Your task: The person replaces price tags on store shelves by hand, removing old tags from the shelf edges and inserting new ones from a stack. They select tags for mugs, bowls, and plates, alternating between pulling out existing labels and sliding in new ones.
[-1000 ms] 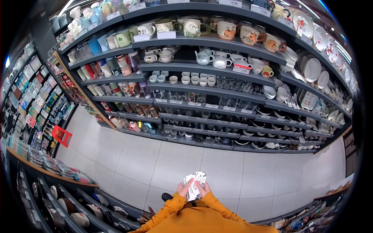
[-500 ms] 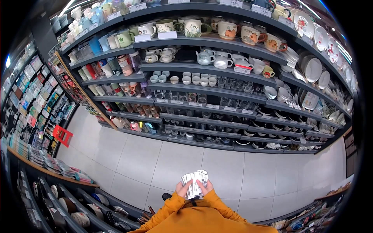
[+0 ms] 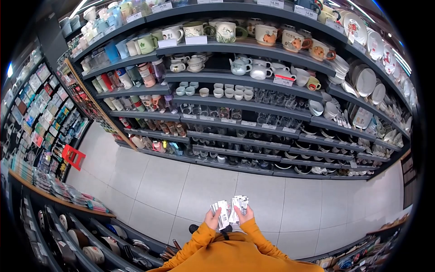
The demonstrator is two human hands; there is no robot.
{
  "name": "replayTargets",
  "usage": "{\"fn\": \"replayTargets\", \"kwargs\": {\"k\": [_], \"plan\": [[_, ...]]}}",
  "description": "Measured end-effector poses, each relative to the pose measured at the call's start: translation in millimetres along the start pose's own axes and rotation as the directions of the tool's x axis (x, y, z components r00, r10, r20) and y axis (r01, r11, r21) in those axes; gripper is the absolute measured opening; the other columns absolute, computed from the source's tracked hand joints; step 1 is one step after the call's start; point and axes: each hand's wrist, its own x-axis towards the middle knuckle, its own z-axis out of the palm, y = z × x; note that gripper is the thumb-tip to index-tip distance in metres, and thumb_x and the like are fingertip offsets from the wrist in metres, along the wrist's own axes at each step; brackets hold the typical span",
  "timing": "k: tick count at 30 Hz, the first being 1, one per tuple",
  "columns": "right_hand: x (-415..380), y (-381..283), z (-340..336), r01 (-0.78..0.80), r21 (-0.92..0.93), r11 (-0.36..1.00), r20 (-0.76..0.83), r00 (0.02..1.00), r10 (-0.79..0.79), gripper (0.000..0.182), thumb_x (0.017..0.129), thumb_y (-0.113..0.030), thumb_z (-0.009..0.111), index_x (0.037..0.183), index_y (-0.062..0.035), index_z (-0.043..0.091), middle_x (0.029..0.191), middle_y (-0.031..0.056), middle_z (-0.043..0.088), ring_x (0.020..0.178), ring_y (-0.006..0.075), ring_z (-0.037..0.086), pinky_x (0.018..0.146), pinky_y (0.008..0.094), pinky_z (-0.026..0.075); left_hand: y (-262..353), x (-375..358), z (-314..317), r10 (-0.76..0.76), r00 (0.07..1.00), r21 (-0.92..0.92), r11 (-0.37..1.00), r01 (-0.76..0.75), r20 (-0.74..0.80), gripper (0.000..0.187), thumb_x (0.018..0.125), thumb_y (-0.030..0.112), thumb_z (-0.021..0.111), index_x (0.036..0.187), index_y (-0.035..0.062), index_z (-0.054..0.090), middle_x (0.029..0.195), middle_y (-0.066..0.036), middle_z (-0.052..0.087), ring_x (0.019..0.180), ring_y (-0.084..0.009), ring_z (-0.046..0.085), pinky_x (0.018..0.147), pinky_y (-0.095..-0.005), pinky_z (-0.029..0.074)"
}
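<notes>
Two bundles of white printed price labels are held low in front of my orange sweater. My left hand (image 3: 212,219) is closed around the left bundle of price labels (image 3: 222,213), its thumb pressed on top; a price in large figures shows on the front one. Closed on the right bundle of price labels (image 3: 239,206) is my right hand (image 3: 247,215), its thumb also across the face. The labels overlap in a loose fan, and a narrow gap separates the two bundles. My fingers underneath are hidden.
Ahead stands a long curved-looking shelf unit (image 3: 253,122) with mugs (image 3: 225,31), teapots (image 3: 240,66), bowls and glasses. Plates (image 3: 364,81) fill its right side. A red step stool (image 3: 73,157) is at left. Pans (image 3: 93,255) sit on shelves at lower left. Pale floor tiles (image 3: 258,190) lie between.
The labels formed one joined fan between both hands; now they are split into two bundles. My right hand has shifted slightly right and up.
</notes>
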Motion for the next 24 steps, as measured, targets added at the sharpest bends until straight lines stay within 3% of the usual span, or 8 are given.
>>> {"fn": "replayTargets", "kwargs": {"k": [3, 6, 11, 14, 17, 19, 22, 24], "plan": [[5, -24, -8, -0.045, 0.133, 0.990, -0.117, 0.991, 0.060, 0.023, 0.088, -0.016, 0.066, 0.102, 0.0017, 0.060, 0.090, 0.0032, 0.066, 0.077, 0.0081, 0.059, 0.069, 0.0248, 0.049, -9, 9, -10, 0.000, 0.998, -0.019, 1.000, -0.001, -0.063, 0.030, 0.095, 0.022, 0.056, 0.108, -0.0056, 0.059, 0.094, -0.009, 0.067, 0.079, -0.0108, 0.062, 0.070, -0.0258, 0.050], [1, -25, -9, -0.228, 0.316, 0.921, 0.024, 0.972, 0.233, 0.024, 0.090, -0.017, 0.065, 0.104, 0.0021, 0.059, 0.092, 0.0036, 0.066, 0.079, 0.0082, 0.058, 0.071, 0.0250, 0.049, 1, 5, -11, -0.052, 0.988, 0.101, 0.993, 0.067, -0.144, 0.027, 0.089, 0.018, 0.065, 0.104, -0.0045, 0.062, 0.091, -0.008, 0.068, 0.078, -0.0107, 0.063, 0.069, -0.0252, 0.051], [-18, -16, 15, -0.141, 0.167, 0.976, 0.106, 0.986, 0.125, 0.027, 0.090, -0.020, 0.064, 0.105, 0.0023, 0.059, 0.096, 0.0103, 0.065, 0.086, 0.0155, 0.060, 0.077, 0.0287, 0.047, -3, 1, -5, -0.119, 0.988, 0.084, 0.988, 0.127, -0.095, 0.026, 0.087, 0.011, 0.066, 0.107, -0.0050, 0.060, 0.096, -0.009, 0.067, 0.083, -0.0125, 0.064, 0.071, -0.0255, 0.052], [-19, -27, 17, 0.122, -0.019, 0.992, 0.042, 0.992, -0.121, 0.025, 0.090, -0.019, 0.063, 0.102, 0.0023, 0.061, 0.095, 0.0130, 0.063, 0.086, 0.0215, 0.061, 0.078, 0.0318, 0.047, -5, 0, -5, -0.127, 0.988, 0.027, 0.991, 0.130, -0.085, 0.025, 0.089, 0.009, 0.062, 0.109, -0.0057, 0.058, 0.101, -0.011, 0.066, 0.087, -0.0143, 0.064, 0.074, -0.0264, 0.053], [-19, -25, 17, 0.074, -0.037, 0.997, 0.059, 0.996, -0.071, 0.024, 0.089, -0.019, 0.064, 0.101, 0.0022, 0.062, 0.095, 0.0150, 0.061, 0.086, 0.0256, 0.061, 0.078, 0.0341, 0.047, -4, -2, -5, -0.165, 0.983, 0.014, 0.986, 0.166, -0.079, 0.025, 0.090, 0.011, 0.062, 0.109, -0.0049, 0.059, 0.100, -0.010, 0.066, 0.086, -0.0140, 0.064, 0.074, -0.0262, 0.052], [-17, -27, 15, 0.085, -0.079, 0.993, 0.092, 0.993, -0.078, 0.026, 0.089, -0.020, 0.064, 0.102, 0.0023, 0.061, 0.095, 0.0150, 0.061, 0.086, 0.0251, 0.061, 0.078, 0.0340, 0.048, -14, 2, -10, -0.189, 0.980, -0.003, 0.982, 0.190, -0.065, 0.026, 0.090, 0.015, 0.063, 0.108, -0.0039, 0.061, 0.099, -0.008, 0.067, 0.086, -0.0123, 0.062, 0.075, -0.0250, 0.051], [-12, -23, 7, 0.054, -0.096, 0.994, 0.146, 0.988, -0.040, 0.027, 0.089, -0.020, 0.064, 0.104, 0.0023, 0.060, 0.096, 0.0108, 0.063, 0.086, 0.0173, 0.060, 0.077, 0.0298, 0.048, -21, 4, -13, -0.302, 0.953, -0.368, 0.885, 0.284, 0.011, 0.026, 0.092, 0.013, 0.059, 0.111, -0.0043, 0.058, 0.102, -0.010, 0.066, 0.088, -0.0153, 0.064, 0.076, -0.0276, 0.053], [-11, -21, 2, 0.020, -0.074, 0.997, 0.179, 0.984, -0.007, 0.027, 0.090, -0.020, 0.064, 0.104, 0.0023, 0.059, 0.096, 0.0082, 0.064, 0.085, 0.0127, 0.059, 0.076, 0.0273, 0.048, -17, 0, -11, -0.219, 0.975, -0.238, 0.947, 0.218, 0.020, 0.027, 0.090, 0.012, 0.061, 0.112, -0.0032, 0.058, 0.102, -0.009, 0.066, 0.089, -0.0146, 0.063, 0.077, -0.0269, 0.052]]}}
